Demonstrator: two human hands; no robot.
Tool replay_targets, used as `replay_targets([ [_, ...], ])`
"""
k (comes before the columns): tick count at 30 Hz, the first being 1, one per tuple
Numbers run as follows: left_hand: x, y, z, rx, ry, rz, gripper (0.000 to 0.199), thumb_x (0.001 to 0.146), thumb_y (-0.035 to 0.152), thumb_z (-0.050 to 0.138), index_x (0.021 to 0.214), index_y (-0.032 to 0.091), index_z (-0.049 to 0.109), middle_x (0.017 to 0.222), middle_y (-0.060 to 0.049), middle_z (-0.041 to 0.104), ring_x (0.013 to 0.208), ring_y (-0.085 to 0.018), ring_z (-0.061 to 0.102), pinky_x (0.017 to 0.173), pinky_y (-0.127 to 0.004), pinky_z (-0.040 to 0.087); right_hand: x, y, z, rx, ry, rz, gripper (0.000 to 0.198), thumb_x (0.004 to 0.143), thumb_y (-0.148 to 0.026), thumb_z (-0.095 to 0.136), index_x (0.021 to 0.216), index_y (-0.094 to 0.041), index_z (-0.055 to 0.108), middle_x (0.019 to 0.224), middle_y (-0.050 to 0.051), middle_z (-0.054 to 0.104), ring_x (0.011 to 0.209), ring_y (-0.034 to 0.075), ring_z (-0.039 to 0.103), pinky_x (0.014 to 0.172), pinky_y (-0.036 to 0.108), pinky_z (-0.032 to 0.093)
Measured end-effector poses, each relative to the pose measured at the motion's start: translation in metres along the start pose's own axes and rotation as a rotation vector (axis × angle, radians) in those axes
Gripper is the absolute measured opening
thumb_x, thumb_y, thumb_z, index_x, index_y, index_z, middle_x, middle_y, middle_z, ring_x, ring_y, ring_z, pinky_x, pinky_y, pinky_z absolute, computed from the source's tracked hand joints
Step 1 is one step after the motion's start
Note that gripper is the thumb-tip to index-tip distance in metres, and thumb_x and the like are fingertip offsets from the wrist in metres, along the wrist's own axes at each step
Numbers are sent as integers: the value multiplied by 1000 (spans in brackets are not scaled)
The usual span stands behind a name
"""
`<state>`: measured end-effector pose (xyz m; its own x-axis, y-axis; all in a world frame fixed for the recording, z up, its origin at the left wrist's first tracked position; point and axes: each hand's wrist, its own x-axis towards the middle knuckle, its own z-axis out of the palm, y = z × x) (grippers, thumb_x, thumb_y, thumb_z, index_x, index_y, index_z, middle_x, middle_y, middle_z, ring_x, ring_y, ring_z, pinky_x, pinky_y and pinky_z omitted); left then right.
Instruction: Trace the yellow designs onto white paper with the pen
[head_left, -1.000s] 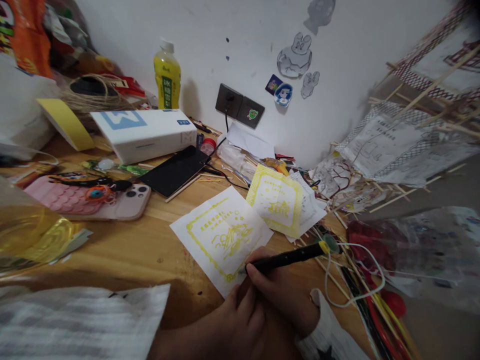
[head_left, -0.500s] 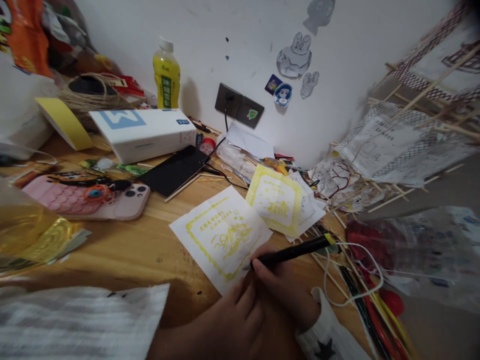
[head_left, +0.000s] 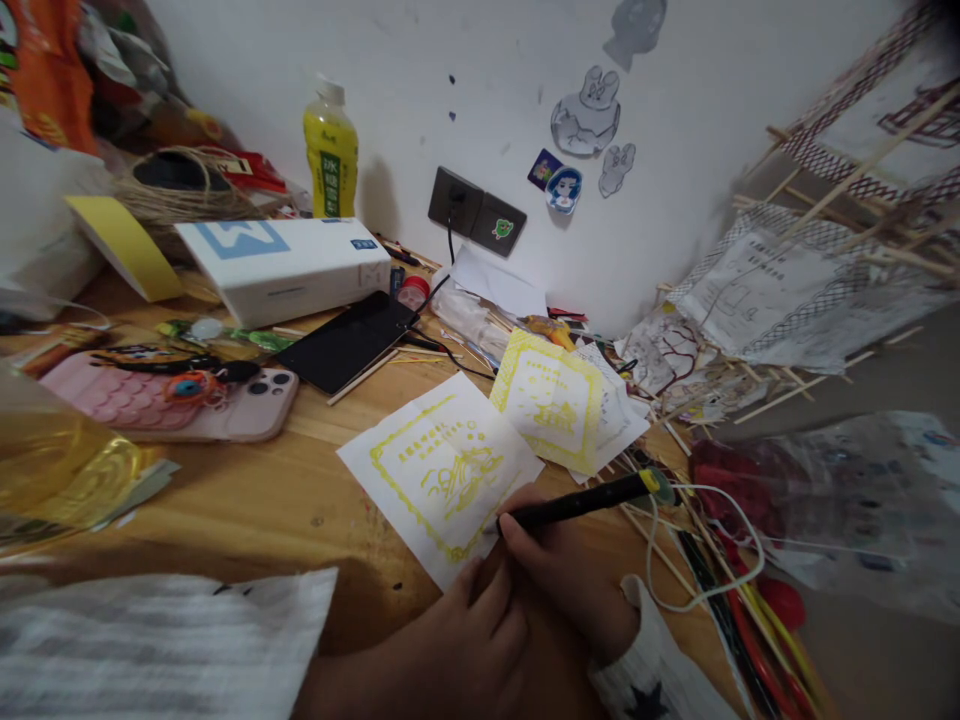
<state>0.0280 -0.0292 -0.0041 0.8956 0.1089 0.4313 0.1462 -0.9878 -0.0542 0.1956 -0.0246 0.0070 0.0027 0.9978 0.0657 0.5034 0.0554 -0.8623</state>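
A thick black 3D pen (head_left: 581, 502) lies in the grip of my right hand (head_left: 559, 555), its tip pointing down-left at the lower right border of a white sheet of paper (head_left: 397, 480). Yellow lines on this sheet form a frame, rows of characters and a picture. My left hand (head_left: 472, 640) is closed, with curled fingers at the sheet's near corner, close to the pen tip; the fingertips are partly hidden. From the pen's yellow-marked rear end runs a white cord (head_left: 731, 490). Beyond the sheet is a second yellow-patterned paper (head_left: 547, 400).
Left lie a pink-cased phone (head_left: 255, 405), a black phone (head_left: 345, 345) and a white box (head_left: 292, 265). A yellow drink bottle (head_left: 330, 150) stands by the wall. Thin sticks, coloured strands (head_left: 765, 640) and a stick frame with papers (head_left: 780, 280) crowd the right.
The 3D pen and my right hand have shifted very slightly left. Both hands otherwise keep their places at the sheet.
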Motion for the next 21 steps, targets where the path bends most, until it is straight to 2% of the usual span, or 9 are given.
replay_targets([
  [4,2,-1,-2,-6,-11,11,25,92,29,52,97,14,72,98,-11,69,107,-37,59,86,-50,49,1,-1,0,30,29,8,7,83,-26,53,77,-24,52,75,1,61,73,17,61,70,30,54],
  [9,2,-2,-7,11,-59,33,29,91,28,51,102,9,70,103,-15,68,108,-38,59,86,-50,49,2,-5,-5,21,74,1,6,82,-26,53,77,-24,51,75,1,60,74,19,61,72,33,54],
  [12,1,-2,-5,23,-19,21,26,91,27,52,98,11,71,100,-14,69,105,-38,60,84,-49,48,0,-5,-5,34,39,-5,7,83,-28,54,78,-25,51,75,1,60,75,20,62,72,33,54],
  [16,2,-2,2,25,71,7,23,92,28,54,86,15,72,88,-10,69,99,-34,62,94,-51,42,-1,-3,-3,19,-11,4,7,85,-29,52,79,-24,52,77,1,61,75,18,62,72,31,54],
  [21,4,-3,7,1,58,-4,24,90,31,56,90,13,72,88,-10,68,100,-34,60,100,-54,38,-1,-2,-3,-4,-36,22,10,86,-32,51,80,-24,53,78,1,61,77,17,62,74,30,54],
])
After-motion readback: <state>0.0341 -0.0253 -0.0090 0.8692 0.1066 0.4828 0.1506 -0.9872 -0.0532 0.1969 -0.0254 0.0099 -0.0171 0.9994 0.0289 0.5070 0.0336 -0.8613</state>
